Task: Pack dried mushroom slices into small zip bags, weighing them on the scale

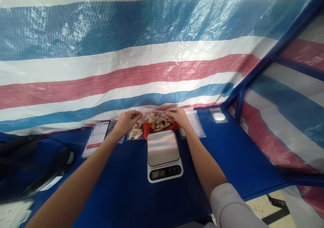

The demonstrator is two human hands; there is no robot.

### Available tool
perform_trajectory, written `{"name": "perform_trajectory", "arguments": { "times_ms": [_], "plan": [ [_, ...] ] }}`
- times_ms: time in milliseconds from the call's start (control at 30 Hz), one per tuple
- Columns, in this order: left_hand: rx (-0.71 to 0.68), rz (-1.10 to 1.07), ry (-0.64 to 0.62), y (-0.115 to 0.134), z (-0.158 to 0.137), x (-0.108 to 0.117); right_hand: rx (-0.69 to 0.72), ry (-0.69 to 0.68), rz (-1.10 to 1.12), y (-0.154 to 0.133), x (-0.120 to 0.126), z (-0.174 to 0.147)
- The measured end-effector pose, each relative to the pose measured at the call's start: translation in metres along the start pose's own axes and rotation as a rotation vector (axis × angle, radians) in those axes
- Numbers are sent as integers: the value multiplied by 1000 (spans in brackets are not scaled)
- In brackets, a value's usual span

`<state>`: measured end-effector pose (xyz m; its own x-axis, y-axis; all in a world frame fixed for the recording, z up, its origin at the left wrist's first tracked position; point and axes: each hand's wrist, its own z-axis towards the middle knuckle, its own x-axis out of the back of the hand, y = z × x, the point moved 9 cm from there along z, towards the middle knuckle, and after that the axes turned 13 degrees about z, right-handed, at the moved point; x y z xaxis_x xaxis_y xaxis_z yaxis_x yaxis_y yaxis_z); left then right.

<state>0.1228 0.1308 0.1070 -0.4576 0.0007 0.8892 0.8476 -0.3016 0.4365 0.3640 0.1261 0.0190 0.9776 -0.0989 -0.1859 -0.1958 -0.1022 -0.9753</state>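
Between both hands, at the back of the table, hangs a clear plastic bag with pale, beige dried pieces in it. My left hand pinches its left upper edge, thumb and fingers together. On the opposite edge, my right hand has its fingertips closed in the same way. Below and behind the bag lies an open red bag holding more beige chunks. Nearer to me stands a white kitchen scale with a bare metal plate; its display shows no readable figure. Another clear bag of pieces lies under my left hand.
A phone showing a timer leans left of the bags. Clear empty bags lie to the right, and a small bag with a white oval object beyond. Black straps lie at far left. Striped sheeting hangs behind the blue table.
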Motion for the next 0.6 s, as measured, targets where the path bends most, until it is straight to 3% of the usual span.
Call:
{"name": "perform_trajectory", "arguments": {
  "times_ms": [367,600],
  "plan": [
    [-221,133,281,45,3,34,-46,-119,50,-5,-19,-6],
    [-290,145,266,60,7,48,90,-125,-201,-6,-17,-2]
  ]
}}
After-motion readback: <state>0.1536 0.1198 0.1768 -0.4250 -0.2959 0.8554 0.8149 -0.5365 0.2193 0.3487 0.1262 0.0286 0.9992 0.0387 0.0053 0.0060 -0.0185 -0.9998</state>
